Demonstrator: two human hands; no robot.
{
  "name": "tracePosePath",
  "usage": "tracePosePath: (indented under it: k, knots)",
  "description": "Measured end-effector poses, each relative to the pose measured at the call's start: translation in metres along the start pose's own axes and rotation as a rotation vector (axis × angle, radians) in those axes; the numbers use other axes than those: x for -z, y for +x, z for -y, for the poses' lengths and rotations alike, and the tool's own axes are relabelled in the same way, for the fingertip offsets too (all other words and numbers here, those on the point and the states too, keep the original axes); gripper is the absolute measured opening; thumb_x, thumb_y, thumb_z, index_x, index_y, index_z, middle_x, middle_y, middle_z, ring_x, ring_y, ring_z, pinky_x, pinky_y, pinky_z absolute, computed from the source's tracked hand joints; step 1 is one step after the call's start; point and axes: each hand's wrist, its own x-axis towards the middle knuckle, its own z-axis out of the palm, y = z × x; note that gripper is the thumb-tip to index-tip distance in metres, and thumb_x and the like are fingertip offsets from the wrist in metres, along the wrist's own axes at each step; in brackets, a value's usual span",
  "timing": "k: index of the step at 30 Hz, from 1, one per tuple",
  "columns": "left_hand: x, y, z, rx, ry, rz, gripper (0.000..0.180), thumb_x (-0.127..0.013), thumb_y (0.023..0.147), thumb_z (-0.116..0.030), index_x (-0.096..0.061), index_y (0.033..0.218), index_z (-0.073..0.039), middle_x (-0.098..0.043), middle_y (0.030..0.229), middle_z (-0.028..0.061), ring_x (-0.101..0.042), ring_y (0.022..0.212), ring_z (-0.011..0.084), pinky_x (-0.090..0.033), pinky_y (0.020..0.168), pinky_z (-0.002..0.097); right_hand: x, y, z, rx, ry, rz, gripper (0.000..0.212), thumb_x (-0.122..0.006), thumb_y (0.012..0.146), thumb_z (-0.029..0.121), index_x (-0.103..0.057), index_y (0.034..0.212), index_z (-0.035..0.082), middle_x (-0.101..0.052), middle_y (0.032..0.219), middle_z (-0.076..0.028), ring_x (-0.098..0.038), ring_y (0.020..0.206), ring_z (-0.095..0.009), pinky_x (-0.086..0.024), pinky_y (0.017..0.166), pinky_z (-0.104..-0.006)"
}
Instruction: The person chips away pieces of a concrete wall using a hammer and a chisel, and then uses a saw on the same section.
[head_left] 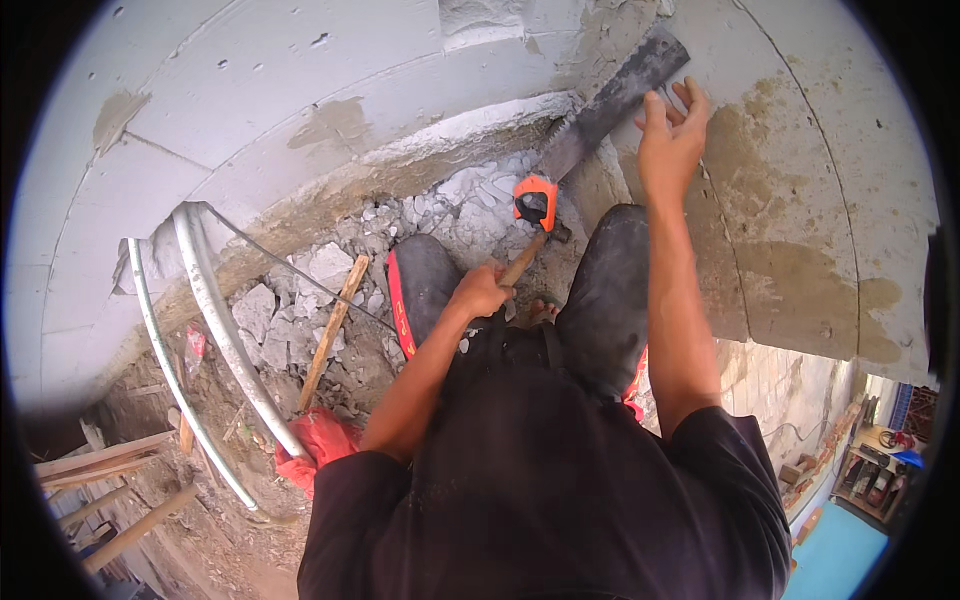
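My left hand is closed around the wooden handle of a hammer, held low between my knees. The hammer's dark head lies just below the saw's grip and is partly hidden. A hand saw with a wide dark blade and an orange handle leans in the wall corner, handle end down by the rubble. My right hand is raised beside the upper part of the blade, its fingers curved and apart with nothing in them. Whether a fingertip touches the wall or blade, I cannot tell.
Pale block walls meet at the corner, with a patchy mortared wall on the right. Broken rubble covers the ground. A wooden stick, two curved pipes and a red bag are at left.
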Motion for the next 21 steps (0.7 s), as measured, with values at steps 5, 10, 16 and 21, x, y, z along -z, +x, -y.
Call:
tracePosePath:
  k: [5,10,16,21]
  knots:
    - [0.002,-0.026,-0.067,0.09,-0.469,0.158,0.054,-0.065,0.092,-0.023,-0.052,0.138,0.003,-0.068,0.111,0.0163,-0.069,0.093,0.0249,-0.057,0.078,0.0373,-0.011,-0.192,-0.069,-0.501,-0.253,0.269,0.075,-0.072,0.09,0.018,-0.034,0.149,-0.008,-0.049,0.142,-0.023,-0.047,0.134,-0.034,-0.034,0.115,-0.0394]
    - [0.002,-0.023,-0.051,0.072,-0.849,0.214,0.041,-0.055,0.098,-0.016,-0.055,0.136,0.0,-0.065,0.12,0.0168,-0.069,0.101,0.0255,-0.059,0.085,0.0385,-0.013,-0.201,-0.108,-1.387,0.217,0.31,0.036,-0.064,0.089,0.007,-0.053,0.119,-0.01,-0.06,0.112,-0.027,-0.068,0.087,-0.033,-0.057,0.061,-0.0475]
    - [0.025,0.007,-0.051,0.143,-0.633,0.211,0.022,-0.054,0.096,-0.016,-0.07,0.106,-0.003,-0.073,0.092,0.0087,-0.072,0.084,0.0209,-0.059,0.078,0.0335,-0.011,-0.201,-0.112,-1.572,0.276,0.42,0.039,-0.058,0.09,0.002,-0.045,0.124,-0.012,-0.057,0.11,-0.022,-0.066,0.091,-0.032,-0.061,0.067,-0.0488]
    - [-0.003,0.049,-0.038,0.253,0.294,-0.006,0.021,-0.06,0.09,-0.016,-0.074,0.103,-0.006,-0.076,0.102,0.0149,-0.075,0.095,0.0259,-0.06,0.076,0.0386,0.042,-0.197,-0.067,-1.622,0.527,0.341,0.027,-0.06,0.089,-0.001,-0.051,0.114,-0.008,-0.056,0.1,-0.016,-0.064,0.082,-0.024,-0.066,0.07,-0.0458]
